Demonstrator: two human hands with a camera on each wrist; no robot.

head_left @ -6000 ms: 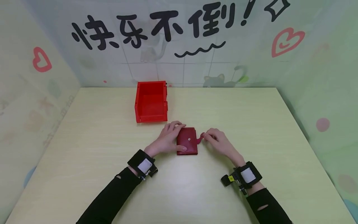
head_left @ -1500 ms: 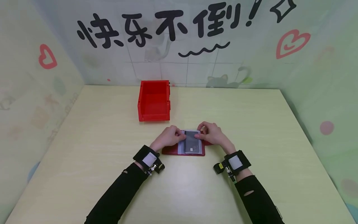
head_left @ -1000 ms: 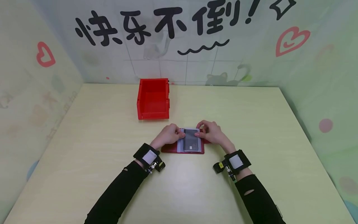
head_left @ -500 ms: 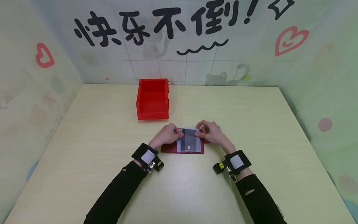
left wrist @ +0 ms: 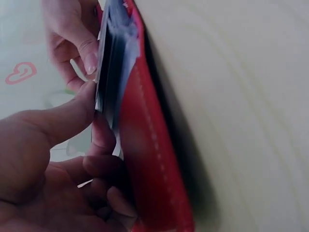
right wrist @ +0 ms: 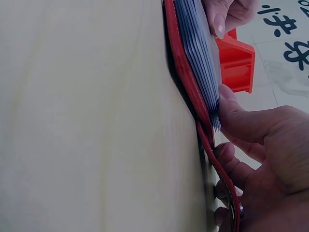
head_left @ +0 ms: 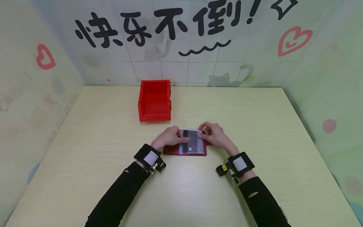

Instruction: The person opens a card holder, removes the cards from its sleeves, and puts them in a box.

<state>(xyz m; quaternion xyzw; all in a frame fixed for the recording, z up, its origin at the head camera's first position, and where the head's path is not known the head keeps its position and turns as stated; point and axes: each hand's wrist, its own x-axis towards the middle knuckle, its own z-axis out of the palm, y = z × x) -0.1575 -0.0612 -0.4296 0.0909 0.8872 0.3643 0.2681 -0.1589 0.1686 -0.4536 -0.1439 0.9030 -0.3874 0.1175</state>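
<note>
The left thumb (left wrist: 72,113) presses on the edge of the dark card (head_left: 191,141) that lies on top of the stack of clear card sleeves (head_left: 192,148), while the other left fingers curl under the red cover, so the left hand (head_left: 169,137) pinches this side. From the other side, the right thumb (right wrist: 241,116) pushes against the sleeve edges and the remaining right fingers are bent around the strap with the snap, so the right hand (head_left: 213,133) grips the card holder there. I think both hands hold it like this to keep the sleeves flat and open while the card is handled; whether the card sits inside a sleeve or only on it, I cannot tell.

The red card holder (head_left: 172,150) lies opened on the tabletop (head_left: 255,119), just in front of the person, with its cover flat on the wood. Both wrists carry black bands with a small camera.

Behind the hands, a little to the left, the red plastic bin (head_left: 154,100) stands apart from them. The wall behind has big black characters and red hearts.
</note>
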